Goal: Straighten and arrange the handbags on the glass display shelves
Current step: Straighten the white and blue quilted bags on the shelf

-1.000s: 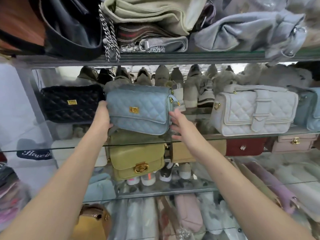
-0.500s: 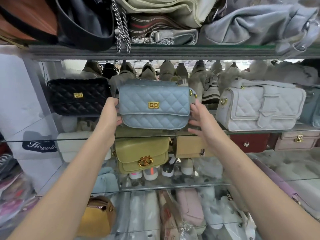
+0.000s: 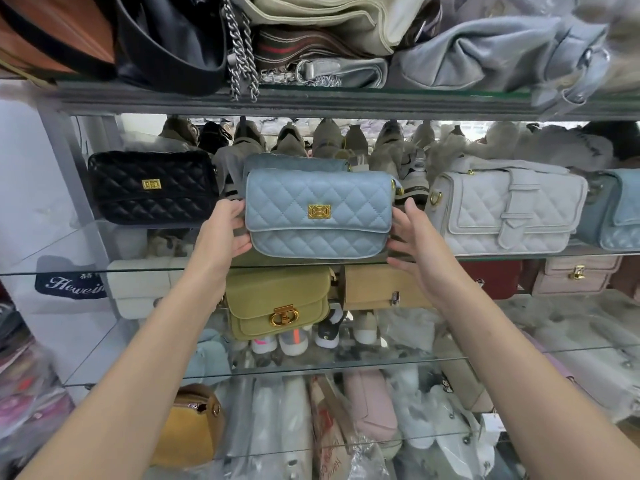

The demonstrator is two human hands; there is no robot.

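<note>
I count four quilted leather handbags on the middle glass shelf (image 3: 52, 245): one black quilted handbag (image 3: 152, 187), one pale blue quilted handbag (image 3: 317, 216), one white strapped quilted handbag (image 3: 502, 211), and one light blue handbag (image 3: 620, 209) cut off at right. There is perhaps a fifth behind.

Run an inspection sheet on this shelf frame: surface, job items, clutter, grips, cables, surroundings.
surface: glass shelf, bags standing along it.
job's things: blue quilted bag upright between black quilted bag and white quilted bag.
clutter: shoes behind the bags; heaped bags on top shelf.
grips: left hand holds blue quilted bag's left end; right hand open against its right end.
cables: nothing seen.
surroundings: lower shelves of bags; white wall left.
</note>
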